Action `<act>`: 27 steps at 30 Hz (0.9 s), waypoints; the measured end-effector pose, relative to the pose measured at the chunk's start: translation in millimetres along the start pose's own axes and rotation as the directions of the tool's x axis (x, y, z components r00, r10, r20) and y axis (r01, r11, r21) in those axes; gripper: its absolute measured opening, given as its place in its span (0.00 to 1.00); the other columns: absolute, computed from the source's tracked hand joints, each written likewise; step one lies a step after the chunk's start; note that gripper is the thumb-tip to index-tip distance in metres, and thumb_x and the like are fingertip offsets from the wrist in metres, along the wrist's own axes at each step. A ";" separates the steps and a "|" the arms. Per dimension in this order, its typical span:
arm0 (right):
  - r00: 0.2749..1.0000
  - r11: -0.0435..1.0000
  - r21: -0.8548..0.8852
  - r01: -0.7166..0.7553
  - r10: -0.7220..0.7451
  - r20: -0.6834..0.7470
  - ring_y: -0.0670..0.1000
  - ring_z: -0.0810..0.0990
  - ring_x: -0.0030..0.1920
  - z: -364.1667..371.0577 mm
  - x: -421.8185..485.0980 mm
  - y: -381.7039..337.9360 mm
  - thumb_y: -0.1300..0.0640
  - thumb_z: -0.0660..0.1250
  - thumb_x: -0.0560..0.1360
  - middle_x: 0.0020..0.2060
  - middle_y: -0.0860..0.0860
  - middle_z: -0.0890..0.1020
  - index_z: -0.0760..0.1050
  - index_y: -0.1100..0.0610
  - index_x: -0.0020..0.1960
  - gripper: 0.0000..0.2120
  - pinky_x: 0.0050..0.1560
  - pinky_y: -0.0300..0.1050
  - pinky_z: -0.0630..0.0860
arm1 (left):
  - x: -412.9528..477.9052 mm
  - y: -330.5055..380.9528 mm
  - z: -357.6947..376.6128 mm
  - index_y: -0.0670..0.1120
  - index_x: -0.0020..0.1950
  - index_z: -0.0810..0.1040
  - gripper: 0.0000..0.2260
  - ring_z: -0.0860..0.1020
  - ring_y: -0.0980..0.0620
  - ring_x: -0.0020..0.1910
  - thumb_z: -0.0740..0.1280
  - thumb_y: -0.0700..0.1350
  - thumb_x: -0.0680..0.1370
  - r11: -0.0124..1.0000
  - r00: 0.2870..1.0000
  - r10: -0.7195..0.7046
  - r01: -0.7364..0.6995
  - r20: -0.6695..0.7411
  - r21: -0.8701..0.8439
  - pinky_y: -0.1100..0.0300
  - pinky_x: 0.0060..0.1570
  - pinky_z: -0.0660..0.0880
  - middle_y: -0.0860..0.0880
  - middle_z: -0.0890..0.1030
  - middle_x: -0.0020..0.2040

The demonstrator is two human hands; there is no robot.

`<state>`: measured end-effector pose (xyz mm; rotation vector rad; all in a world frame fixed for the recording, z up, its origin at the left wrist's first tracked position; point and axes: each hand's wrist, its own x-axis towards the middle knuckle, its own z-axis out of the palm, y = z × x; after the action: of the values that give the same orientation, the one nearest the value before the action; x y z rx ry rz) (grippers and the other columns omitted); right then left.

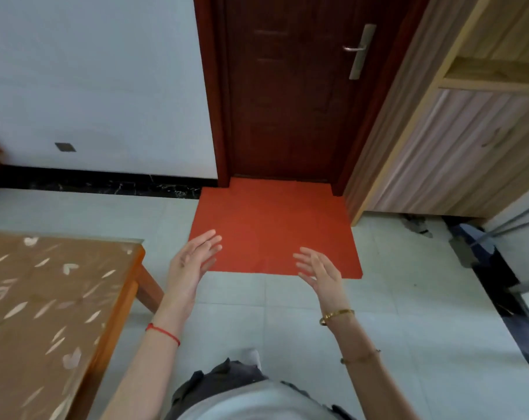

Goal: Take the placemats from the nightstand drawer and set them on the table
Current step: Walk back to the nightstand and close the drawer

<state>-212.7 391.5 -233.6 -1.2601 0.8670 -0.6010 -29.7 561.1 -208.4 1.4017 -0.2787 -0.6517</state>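
My left hand (190, 262) and my right hand (319, 269) are both held out in front of me over the floor, palms facing each other, fingers spread, holding nothing. A wooden table (45, 313) with a leaf-patterned brown cover fills the lower left, its corner just left of my left forearm. No placemats and no nightstand appear in this view.
A dark red door (287, 92) stands shut straight ahead, with an orange floor mat (272, 225) in front of it. A light wooden cabinet (457, 140) rises on the right. Pale floor tiles lie under me. Dark clutter sits by the right wall.
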 end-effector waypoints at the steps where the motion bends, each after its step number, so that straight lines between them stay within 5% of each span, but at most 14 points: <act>1: 1.000 1.000 -0.004 -0.001 0.001 0.016 0.54 0.80 0.56 5.9 21.3 -5.5 0.55 0.55 0.82 0.54 0.55 0.83 0.77 0.55 0.58 0.13 0.58 0.47 0.77 | 18.2 5.8 3.5 0.47 0.64 0.81 0.13 0.83 0.51 0.59 0.65 0.45 0.81 1.000 1.000 0.000 0.000 -0.019 -0.008 0.55 0.62 0.75 0.50 0.86 0.57; 18: 0.974 0.996 -0.080 -0.036 0.053 0.220 0.52 0.81 0.57 37.7 331.4 -67.3 0.54 0.56 0.82 0.54 0.53 0.84 0.77 0.54 0.59 0.13 0.60 0.49 0.77 | 273.8 48.5 86.2 0.47 0.63 0.81 0.12 0.82 0.53 0.60 0.66 0.44 0.80 1.000 0.972 -0.012 0.005 -0.236 -0.029 0.52 0.66 0.75 0.49 0.85 0.58; 27: 0.892 0.982 -0.190 0.001 0.085 0.444 0.48 0.82 0.56 72.2 504.6 -123.5 0.54 0.55 0.83 0.54 0.51 0.84 0.77 0.55 0.60 0.14 0.56 0.43 0.78 | 385.3 73.1 133.7 0.50 0.58 0.84 0.10 0.83 0.53 0.58 0.68 0.45 0.78 0.992 0.887 -0.008 -0.051 -0.461 -0.116 0.56 0.62 0.75 0.49 0.86 0.56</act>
<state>137.2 0.9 -222.2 -1.4700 0.5644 -0.1751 222.6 233.1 -189.0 1.3851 0.1244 -0.2936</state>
